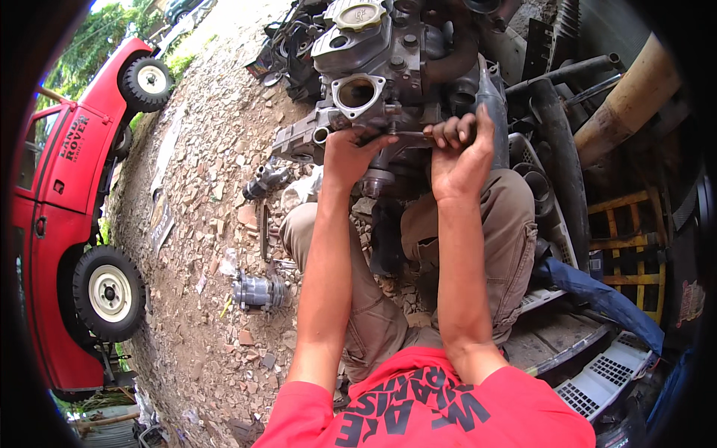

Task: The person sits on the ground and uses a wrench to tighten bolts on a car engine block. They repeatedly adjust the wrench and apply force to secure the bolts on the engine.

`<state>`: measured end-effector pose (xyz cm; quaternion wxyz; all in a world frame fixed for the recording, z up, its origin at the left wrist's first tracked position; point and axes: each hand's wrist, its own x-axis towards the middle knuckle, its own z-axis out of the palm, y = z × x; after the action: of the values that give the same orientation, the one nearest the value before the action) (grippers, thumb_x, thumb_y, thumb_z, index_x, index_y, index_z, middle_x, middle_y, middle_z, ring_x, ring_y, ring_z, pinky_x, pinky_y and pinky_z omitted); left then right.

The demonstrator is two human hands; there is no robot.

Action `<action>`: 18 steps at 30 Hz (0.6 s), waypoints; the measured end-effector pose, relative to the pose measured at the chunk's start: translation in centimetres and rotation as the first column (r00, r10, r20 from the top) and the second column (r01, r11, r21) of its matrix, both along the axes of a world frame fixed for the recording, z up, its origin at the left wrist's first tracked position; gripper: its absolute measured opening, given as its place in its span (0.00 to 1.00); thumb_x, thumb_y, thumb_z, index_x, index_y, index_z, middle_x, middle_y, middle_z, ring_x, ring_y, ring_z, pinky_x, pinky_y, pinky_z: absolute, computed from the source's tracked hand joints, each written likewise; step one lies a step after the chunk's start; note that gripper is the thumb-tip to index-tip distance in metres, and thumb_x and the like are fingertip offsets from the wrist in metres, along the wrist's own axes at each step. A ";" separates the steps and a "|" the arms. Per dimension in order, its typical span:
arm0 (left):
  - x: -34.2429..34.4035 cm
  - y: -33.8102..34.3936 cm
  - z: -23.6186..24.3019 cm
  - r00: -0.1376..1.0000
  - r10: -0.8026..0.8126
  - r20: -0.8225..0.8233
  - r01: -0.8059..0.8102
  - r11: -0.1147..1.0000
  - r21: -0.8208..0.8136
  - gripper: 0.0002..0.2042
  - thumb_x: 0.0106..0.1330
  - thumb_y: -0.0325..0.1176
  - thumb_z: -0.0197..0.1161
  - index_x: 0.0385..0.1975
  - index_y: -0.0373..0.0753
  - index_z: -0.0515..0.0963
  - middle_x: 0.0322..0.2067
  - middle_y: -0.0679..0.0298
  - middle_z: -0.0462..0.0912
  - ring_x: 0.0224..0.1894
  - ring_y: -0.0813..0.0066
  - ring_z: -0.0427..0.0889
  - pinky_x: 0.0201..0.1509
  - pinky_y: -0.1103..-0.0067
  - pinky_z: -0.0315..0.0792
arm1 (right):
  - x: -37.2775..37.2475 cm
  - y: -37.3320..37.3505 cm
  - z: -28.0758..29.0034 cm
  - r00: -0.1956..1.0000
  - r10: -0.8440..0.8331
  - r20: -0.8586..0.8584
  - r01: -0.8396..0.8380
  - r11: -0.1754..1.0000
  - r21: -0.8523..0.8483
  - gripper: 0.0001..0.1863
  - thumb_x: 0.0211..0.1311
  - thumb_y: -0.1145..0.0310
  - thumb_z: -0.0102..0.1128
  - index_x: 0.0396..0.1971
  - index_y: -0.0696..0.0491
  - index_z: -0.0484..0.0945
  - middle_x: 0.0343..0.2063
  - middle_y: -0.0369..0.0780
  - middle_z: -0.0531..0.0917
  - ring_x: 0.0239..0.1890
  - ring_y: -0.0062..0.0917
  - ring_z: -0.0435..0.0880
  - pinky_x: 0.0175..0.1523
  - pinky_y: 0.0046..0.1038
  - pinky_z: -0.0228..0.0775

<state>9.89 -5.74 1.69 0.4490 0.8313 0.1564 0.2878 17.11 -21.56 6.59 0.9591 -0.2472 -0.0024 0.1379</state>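
A greasy metal engine (399,63) stands in front of me, with a round filler cap (358,13) on top and a three-cornered flange (337,95) around a dark opening. Just below that opening, a slim metal wrench (413,135) lies crosswise between my hands. My right hand (461,168) is closed round its right end, fingers curled. My left hand (346,158) is closed at the other end, against the engine, its thumb along the tool; its other fingers are partly hidden. Whatever the wrench's head sits on cannot be made out.
Left of my knees, a silver compressor-like part (258,290) and a dark metal part (265,181) lie on stony ground. A red off-road vehicle (67,201) stands at far left. Pipes (553,75), a bamboo pole (627,101) and a white perforated crate (609,373) crowd the right.
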 end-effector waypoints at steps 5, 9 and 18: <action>0.0 -0.4 1.5 0.993 -0.114 0.010 0.113 0.992 0.055 0.10 0.55 0.29 0.74 0.33 0.31 0.85 0.19 0.65 0.82 0.20 0.88 0.69 0.24 0.83 0.67 | -1.2 0.9 2.0 0.932 0.043 0.359 0.078 0.946 -0.316 0.29 0.73 0.56 0.51 0.10 0.48 0.56 0.13 0.31 0.57 0.19 0.19 0.57 0.34 0.26 0.60; -0.9 -1.5 3.2 0.982 -0.085 -0.170 0.081 0.996 -0.030 0.09 0.55 0.27 0.73 0.34 0.32 0.85 0.17 0.66 0.80 0.19 0.88 0.68 0.23 0.83 0.65 | -1.3 0.7 1.8 0.960 0.061 0.273 0.002 0.975 -0.222 0.28 0.73 0.60 0.50 0.10 0.47 0.54 0.11 0.31 0.55 0.18 0.18 0.55 0.30 0.25 0.56; -1.5 -1.9 1.7 0.997 -0.030 0.073 0.022 0.993 0.112 0.09 0.53 0.27 0.75 0.31 0.32 0.84 0.19 0.63 0.83 0.20 0.86 0.74 0.24 0.84 0.69 | -0.9 -0.6 -0.7 0.998 0.058 0.031 -0.062 0.985 0.160 0.28 0.71 0.60 0.47 0.09 0.45 0.51 0.09 0.30 0.51 0.15 0.19 0.50 0.28 0.26 0.54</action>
<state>8.43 -7.63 3.44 0.4112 0.8457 0.1123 0.3210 16.20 -22.12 5.92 0.9712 -0.1705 -0.0334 0.1629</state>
